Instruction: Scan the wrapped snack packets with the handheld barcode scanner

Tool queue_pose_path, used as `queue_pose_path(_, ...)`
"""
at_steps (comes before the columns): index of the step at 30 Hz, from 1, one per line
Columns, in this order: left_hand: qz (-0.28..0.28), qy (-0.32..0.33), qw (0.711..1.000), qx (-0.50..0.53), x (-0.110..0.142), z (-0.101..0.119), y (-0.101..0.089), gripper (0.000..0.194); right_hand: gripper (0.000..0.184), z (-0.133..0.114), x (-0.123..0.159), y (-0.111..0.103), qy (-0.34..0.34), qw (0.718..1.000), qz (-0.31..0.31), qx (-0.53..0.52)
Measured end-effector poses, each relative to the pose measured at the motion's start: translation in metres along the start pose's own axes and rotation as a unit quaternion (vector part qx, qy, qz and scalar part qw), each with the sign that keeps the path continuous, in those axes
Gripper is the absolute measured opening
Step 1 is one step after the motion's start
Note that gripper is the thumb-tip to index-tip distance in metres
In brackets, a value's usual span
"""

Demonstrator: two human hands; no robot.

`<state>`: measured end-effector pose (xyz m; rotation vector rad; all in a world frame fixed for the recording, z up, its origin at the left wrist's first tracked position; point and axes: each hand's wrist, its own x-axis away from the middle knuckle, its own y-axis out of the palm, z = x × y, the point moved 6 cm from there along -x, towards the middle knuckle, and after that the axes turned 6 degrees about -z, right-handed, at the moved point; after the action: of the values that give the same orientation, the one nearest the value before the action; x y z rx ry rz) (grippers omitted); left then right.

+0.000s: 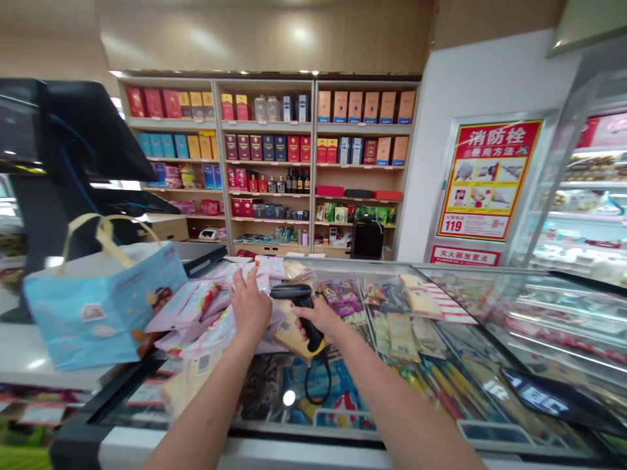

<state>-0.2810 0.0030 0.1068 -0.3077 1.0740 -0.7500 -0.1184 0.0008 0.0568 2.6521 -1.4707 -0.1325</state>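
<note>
My right hand (318, 320) grips a black and yellow handheld barcode scanner (296, 307), whose coiled black cord (318, 385) hangs below it. The scanner's head points left, toward my left hand (249, 303). That hand rests with its fingers apart on a heap of pink and white packets (203, 320), holding nothing I can see. A tan packet (291, 336) lies just under the scanner. To the left of the heap sits a light blue paper bag (98, 307) with yellow handles.
The packets lie on a glass-topped display freezer (411, 339) full of packaged goods. A checkout screen on a black stand (83, 130) rises at the left. Behind stand wooden shelves of boxed goods (264, 163), and a refrigerated case (582, 196) stands at the right.
</note>
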Motion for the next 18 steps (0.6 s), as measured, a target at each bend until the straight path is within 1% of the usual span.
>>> queue_pose_path(3, -0.023, 0.030, 0.999, 0.036, 0.000, 0.029, 0.022, 0.054, 0.047, -0.006, 0.017, -0.029, -0.011, 0.999, 0.045, -0.008)
queue_pose_path(6, -0.069, 0.053, 0.993, 0.083, 0.008, 0.068, 0.057, 0.050, 0.045, -0.012, 0.042, -0.069, -0.033, 0.994, 0.104, -0.017)
queue_pose_path(9, -0.151, 0.071, 0.974, 0.156, 0.023, 0.117, 0.104, 0.048, 0.046, -0.015, 0.074, -0.116, -0.058, 0.981, 0.181, -0.027)
queue_pose_path(11, -0.226, 0.064, 0.949, 0.212, 0.037, 0.153, 0.140, 0.045, 0.046, -0.017, 0.097, -0.148, -0.077, 0.968, 0.235, -0.033)
queue_pose_path(13, -0.299, 0.041, 0.920, 0.251, 0.052, 0.187, 0.176, 0.040, 0.047, -0.018, 0.118, -0.177, -0.103, 0.952, 0.286, -0.039)
queue_pose_path(16, -0.378, 0.011, 0.888, 0.262, 0.072, 0.234, 0.225, 0.021, 0.047, -0.018, 0.144, -0.212, -0.146, 0.925, 0.346, -0.057)
queue_pose_path(17, -0.391, 0.000, 0.882, 0.264, 0.076, 0.247, 0.239, 0.016, 0.047, -0.017, 0.150, -0.220, -0.155, 0.916, 0.364, -0.064)
queue_pose_path(18, -0.398, -0.014, 0.873, 0.280, 0.080, 0.259, 0.253, 0.017, 0.047, -0.016, 0.154, -0.227, -0.163, 0.907, 0.382, -0.071)
